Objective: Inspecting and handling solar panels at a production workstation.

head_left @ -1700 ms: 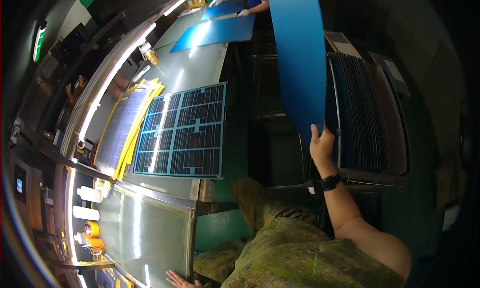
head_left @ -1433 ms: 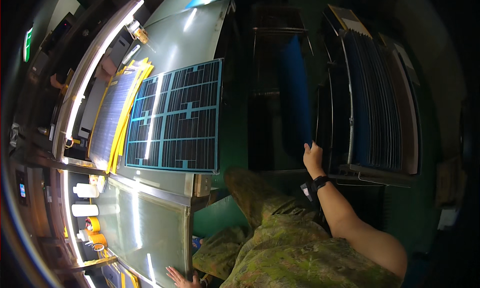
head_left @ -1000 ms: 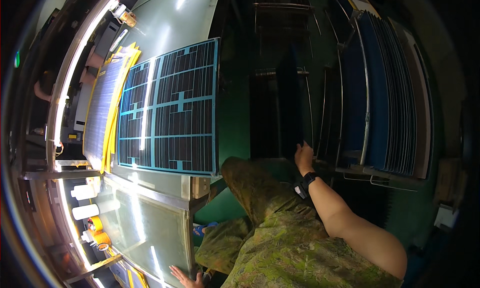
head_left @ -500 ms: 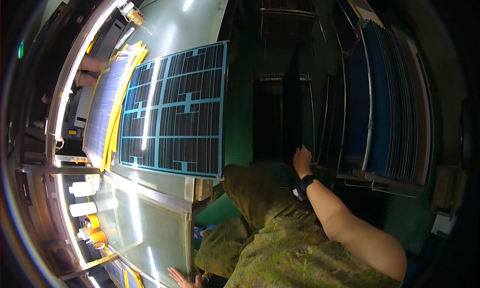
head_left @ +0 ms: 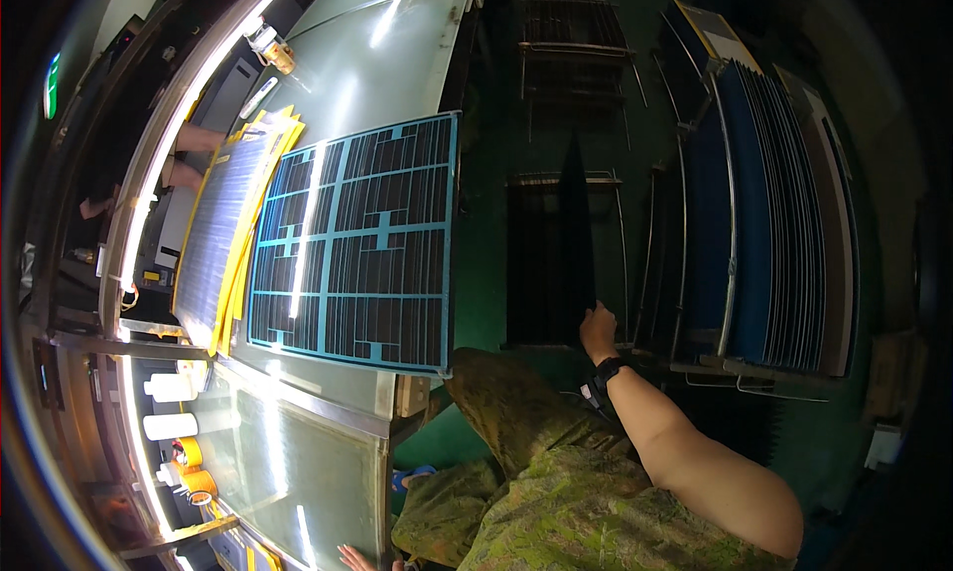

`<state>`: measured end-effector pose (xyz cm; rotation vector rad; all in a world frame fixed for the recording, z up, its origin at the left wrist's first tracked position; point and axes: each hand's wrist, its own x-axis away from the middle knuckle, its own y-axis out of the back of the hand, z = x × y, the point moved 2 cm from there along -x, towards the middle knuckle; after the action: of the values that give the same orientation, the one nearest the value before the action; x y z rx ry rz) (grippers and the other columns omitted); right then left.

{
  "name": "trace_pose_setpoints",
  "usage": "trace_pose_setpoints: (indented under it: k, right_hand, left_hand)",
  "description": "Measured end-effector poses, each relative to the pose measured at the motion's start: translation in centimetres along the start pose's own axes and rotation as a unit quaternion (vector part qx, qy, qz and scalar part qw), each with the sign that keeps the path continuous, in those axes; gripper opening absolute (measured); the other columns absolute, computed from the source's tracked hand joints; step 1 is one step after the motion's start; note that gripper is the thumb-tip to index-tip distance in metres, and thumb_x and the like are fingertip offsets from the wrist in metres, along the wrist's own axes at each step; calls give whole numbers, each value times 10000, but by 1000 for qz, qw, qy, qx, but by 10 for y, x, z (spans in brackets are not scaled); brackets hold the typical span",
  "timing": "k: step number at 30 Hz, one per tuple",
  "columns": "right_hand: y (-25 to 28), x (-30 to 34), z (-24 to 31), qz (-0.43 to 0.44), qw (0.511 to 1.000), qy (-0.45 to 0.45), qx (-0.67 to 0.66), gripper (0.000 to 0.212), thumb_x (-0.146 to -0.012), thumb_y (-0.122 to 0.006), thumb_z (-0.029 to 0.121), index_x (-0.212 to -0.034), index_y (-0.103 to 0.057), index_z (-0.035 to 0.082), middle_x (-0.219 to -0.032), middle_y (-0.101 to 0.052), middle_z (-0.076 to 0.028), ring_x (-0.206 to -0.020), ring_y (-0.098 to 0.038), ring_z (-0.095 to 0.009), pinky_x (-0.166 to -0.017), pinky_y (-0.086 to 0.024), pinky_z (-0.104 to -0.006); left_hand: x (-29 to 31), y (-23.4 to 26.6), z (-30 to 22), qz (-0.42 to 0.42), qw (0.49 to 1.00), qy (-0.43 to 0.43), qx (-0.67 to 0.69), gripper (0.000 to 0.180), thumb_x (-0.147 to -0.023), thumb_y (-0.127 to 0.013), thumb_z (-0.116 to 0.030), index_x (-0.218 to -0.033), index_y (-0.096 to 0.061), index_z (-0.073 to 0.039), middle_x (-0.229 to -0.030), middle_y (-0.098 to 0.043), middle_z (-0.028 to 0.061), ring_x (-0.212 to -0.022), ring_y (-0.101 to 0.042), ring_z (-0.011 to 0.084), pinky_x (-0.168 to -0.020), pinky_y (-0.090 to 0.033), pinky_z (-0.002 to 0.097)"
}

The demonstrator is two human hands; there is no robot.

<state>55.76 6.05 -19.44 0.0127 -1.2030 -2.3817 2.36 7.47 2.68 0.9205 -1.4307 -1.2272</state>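
My right hand (head_left: 598, 333) is closed on the near edge of a thin dark panel (head_left: 576, 243), which stands upright in a low wire rack (head_left: 621, 233) to my right. The fingertips lie partly in shadow. My left hand (head_left: 359, 561) is at the lower edge of the view, by the workbench's (head_left: 328, 442) right edge; its fingers are stretched out and hold nothing, and the rest of it is cut off. On the bench lies a flat dark panel (head_left: 382, 189) with a light-blue grid pattern.
Yellow-edged blue-grey sheets (head_left: 223, 233) overlap left of the gridded panel. A large rack (head_left: 733, 263) of upright blue panels stands at far right. White bottles (head_left: 171, 428) and orange tape rolls (head_left: 189, 452) line the bench's left side. Another person's arms (head_left: 194, 139) reach in beyond the lamp.
The whole view has shifted, so the bench and racks sit lower in the picture. The dark panel in my right hand has swung slightly left at its far end. My right hand keeps its grip.
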Motion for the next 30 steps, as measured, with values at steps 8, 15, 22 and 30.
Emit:
trace_pose_setpoints:
  k: [8,15,22,30]
  right_hand:
    - [-5,3,-8,-15,1000,8,-1,244,-843,-521,41,-1039,-580,-91,-891,-622,-292,-879,-605,-430,-774,-487,-466]
    - [-12,-4,-11,-2,1000,3,10,276,-851,-516,46,-1087,-563,-89,-900,-625,-286,-889,-610,-417,-796,-486,-468]
    - [-5,2,-3,-12,1000,-4,5,271,-848,-517,39,-1080,-567,-93,-902,-623,-291,-892,-610,-418,-799,-486,-469]
    - [-14,-5,-6,-24,1000,5,16,237,-848,-529,69,-1015,-585,-90,-872,-629,-279,-882,-609,-421,-780,-489,-471]
  left_hand:
    - [-6,-5,-1,1,1000,-15,19,938,-673,-726,-253,-1423,-219,-5,-1452,-247,246,-1356,-200,405,-1100,-157,497]
    - [-12,-7,-3,3,999,-29,33,942,-666,-727,-257,-1422,-224,-8,-1452,-250,243,-1358,-199,403,-1099,-155,500]
    - [-18,-8,-4,5,998,-41,44,945,-659,-728,-260,-1422,-229,-10,-1453,-252,240,-1361,-198,401,-1098,-152,502]
    - [-27,-5,-3,5,997,-58,54,950,-651,-729,-264,-1422,-234,-13,-1454,-256,236,-1363,-196,398,-1096,-149,506]
